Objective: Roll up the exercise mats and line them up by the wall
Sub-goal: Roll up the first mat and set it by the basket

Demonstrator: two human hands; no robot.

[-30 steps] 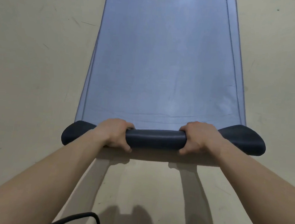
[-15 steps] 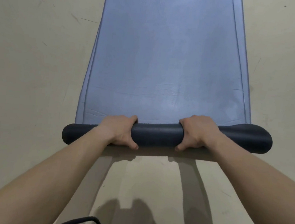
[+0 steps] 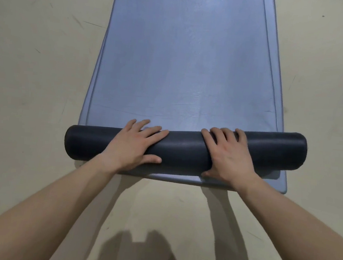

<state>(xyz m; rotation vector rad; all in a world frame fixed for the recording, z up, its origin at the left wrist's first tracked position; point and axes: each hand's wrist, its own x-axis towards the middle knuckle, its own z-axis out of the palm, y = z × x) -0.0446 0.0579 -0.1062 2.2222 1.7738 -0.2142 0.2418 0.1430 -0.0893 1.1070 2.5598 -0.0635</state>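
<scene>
A blue exercise mat (image 3: 189, 58) lies unrolled on the floor, stretching away from me. Its near end is wound into a dark navy roll (image 3: 183, 149) lying crosswise. My left hand (image 3: 136, 145) presses on the roll left of centre, fingers spread over the top and thumb on the near side. My right hand (image 3: 228, 155) does the same right of centre. A light blue mat edge (image 3: 172, 177) shows flat on the floor beneath and in front of the roll.
Bare beige floor (image 3: 36, 76) with scuff marks surrounds the mat on both sides. My shadow (image 3: 145, 250) falls on the floor in front of me. No wall is in view.
The roll has grown thicker and moved away from me along the mat. My hands went from curled fists around it to spread palms over its top. A light blue edge now shows under it.
</scene>
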